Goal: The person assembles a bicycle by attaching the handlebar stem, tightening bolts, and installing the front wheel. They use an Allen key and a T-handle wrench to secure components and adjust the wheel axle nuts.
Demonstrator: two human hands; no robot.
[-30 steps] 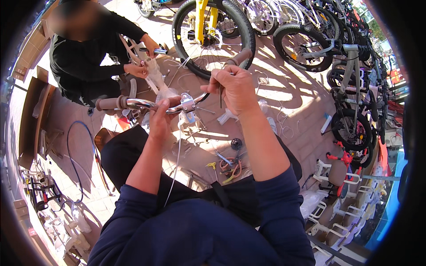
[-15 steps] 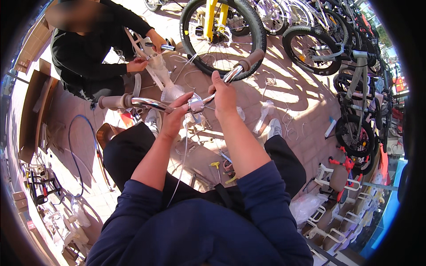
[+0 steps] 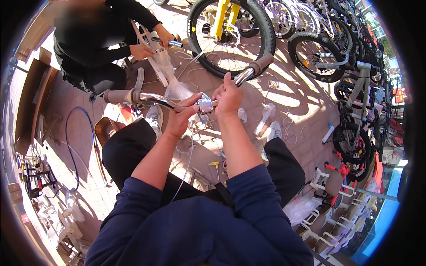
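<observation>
A chrome handlebar [image 3: 155,99] lies across in front of me, its right end raised higher and farther off. Brown grips cover both ends, the left grip [image 3: 119,96] and the right grip [image 3: 265,63]. At its middle sits a silver stem clamp [image 3: 205,105] with small bolts. My left hand [image 3: 179,120] is closed on the bar just left of the clamp, with its fingers reaching to the clamp's edge. Just right of the clamp, my right hand [image 3: 229,98] is wrapped round the bar, thumb pointing up. A thin pale cable [image 3: 188,164] hangs below the clamp.
Opposite on the left, a co-worker in black [image 3: 88,48] holds a metal tube [image 3: 171,42] by a wrapped frame. A yellow fork with a large wheel [image 3: 230,37] stands ahead. Bicycles [image 3: 317,55] crowd the right. A yellow-handled tool [image 3: 214,165] lies between my legs.
The clamp's bolted face is turned more toward me. My right hand has come closer to the clamp, its fingers curled tighter round the bar. The whole scene has shifted slightly in view.
</observation>
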